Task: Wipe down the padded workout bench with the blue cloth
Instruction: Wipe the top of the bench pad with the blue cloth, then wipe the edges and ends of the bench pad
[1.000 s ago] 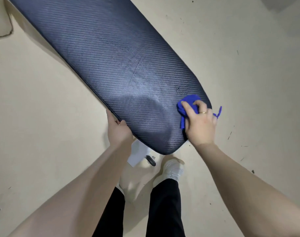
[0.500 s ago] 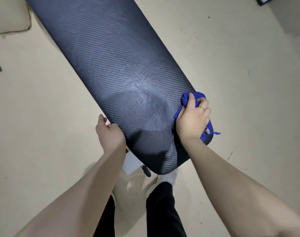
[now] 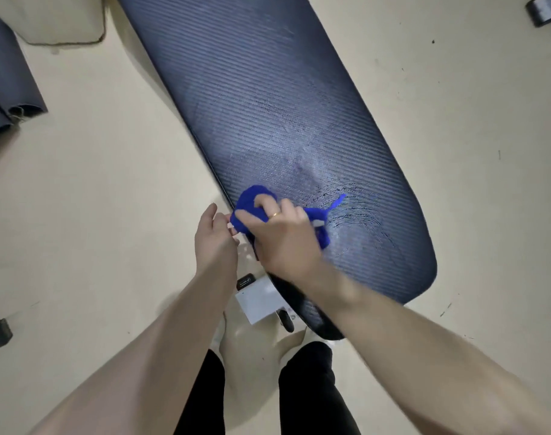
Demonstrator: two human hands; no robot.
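R hand (image 3: 283, 237) presses blue cloth (image 3: 252, 204) on bench (image 3: 283, 105) – L edge.

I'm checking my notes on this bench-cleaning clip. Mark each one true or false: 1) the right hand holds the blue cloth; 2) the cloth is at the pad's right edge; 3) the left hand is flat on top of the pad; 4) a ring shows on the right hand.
1) True: the right hand grips the blue cloth.
2) False: the cloth sits at the left edge of the bench pad.
3) False: the left hand is beside the pad's left edge, not on top.
4) True: a ring shows on a finger.
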